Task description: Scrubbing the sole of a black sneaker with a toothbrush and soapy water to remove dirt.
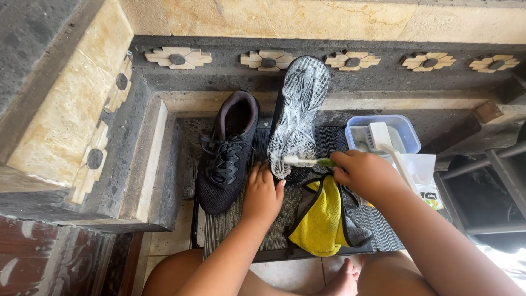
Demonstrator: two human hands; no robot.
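I see the black shoe tipped on its side on the dark mat, its soapy white-lathered sole facing up, and the white toothbrush with a green handle lying across that sole's near end.

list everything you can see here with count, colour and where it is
upturned shoe: one, black with soapy grey-white sole facing up, centre of the mat
second shoe: one, black, laced, upright, left of the upturned shoe
toothbrush: one, white and green, against the sole's near end
cloth: one, yellow with grey, on the mat below the right hand
mat: one, dark grey, ribbed, under the shoes
tub: one, clear plastic, right of the shoes
pouch: one, white, beside the tub
left hand: on the mat, fingertips at the sole
right hand: grips the toothbrush
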